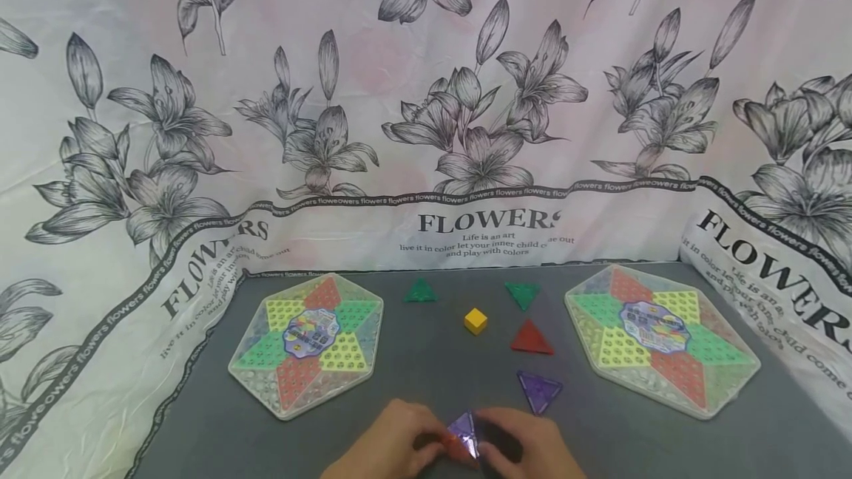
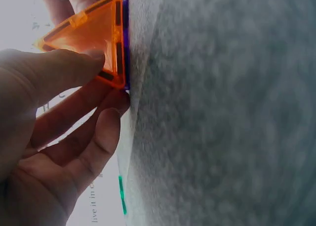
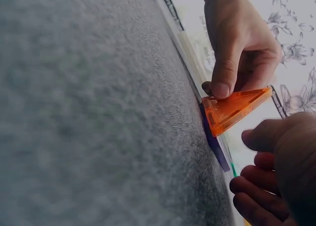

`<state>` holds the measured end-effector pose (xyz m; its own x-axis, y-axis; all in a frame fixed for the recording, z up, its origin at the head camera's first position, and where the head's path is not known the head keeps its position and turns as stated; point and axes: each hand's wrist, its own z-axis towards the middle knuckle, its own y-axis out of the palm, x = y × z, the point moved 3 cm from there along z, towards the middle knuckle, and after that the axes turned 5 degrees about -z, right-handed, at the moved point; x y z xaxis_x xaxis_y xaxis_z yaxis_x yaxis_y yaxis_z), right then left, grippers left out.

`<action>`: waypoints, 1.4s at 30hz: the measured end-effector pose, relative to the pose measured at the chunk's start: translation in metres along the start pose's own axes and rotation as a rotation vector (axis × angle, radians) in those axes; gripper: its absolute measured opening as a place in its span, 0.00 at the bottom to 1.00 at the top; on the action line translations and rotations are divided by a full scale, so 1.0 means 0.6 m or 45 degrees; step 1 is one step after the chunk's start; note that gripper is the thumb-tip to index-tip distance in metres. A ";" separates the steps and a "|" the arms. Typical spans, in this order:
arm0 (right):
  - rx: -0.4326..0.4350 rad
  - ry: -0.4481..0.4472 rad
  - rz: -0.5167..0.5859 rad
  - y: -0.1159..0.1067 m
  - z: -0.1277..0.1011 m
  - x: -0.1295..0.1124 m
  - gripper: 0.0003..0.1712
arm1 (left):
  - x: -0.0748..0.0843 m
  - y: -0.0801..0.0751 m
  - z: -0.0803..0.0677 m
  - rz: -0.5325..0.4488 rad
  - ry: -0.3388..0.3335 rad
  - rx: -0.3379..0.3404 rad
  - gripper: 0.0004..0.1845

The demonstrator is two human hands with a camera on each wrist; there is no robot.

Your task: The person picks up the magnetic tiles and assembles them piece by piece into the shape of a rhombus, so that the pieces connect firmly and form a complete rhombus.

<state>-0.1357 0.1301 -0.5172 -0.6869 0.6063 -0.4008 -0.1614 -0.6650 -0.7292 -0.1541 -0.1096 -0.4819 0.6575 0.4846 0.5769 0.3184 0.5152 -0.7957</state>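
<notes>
In the head view my left hand [image 1: 393, 438] is at the bottom middle. It pinches an orange translucent triangular tile [image 2: 89, 38], thumb on the near face. That tile stands up on its edge, tilted, along a purple triangular tile [image 1: 464, 427] lying on the grey table. Across from it is my right hand [image 1: 532, 438], its thumb and loosely bent fingers spread beside the tiles. A gap shows between the right thumb and the orange tile in the right wrist view. Another purple triangular tile [image 1: 540, 391] lies just beyond the right hand.
A red triangle [image 1: 531, 338], a yellow cube [image 1: 475, 321] and two green triangles, one left [image 1: 421, 291] and one right [image 1: 522, 294], lie farther back. Hexagonal game boards flank them, left [image 1: 266, 357] and right [image 1: 725, 372]. A flowered curtain [image 1: 373, 231] borders the table.
</notes>
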 end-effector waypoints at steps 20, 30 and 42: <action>-0.081 0.019 0.348 0.002 -0.012 0.004 0.17 | -0.013 0.044 0.015 -0.035 -0.109 -0.061 0.05; -0.054 -0.024 0.327 0.010 -0.015 0.007 0.15 | -0.012 -0.060 -0.010 -0.372 -0.130 0.125 0.17; 0.044 -0.132 0.301 0.022 -0.020 0.015 0.20 | -0.094 -0.162 0.037 -0.835 -0.105 0.414 0.25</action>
<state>-0.1356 0.1316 -0.5371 -0.7769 0.3857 -0.4977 -0.0108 -0.7985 -0.6019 -0.2377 -0.1715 -0.4329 0.3442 0.0502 0.9376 0.4016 0.8948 -0.1953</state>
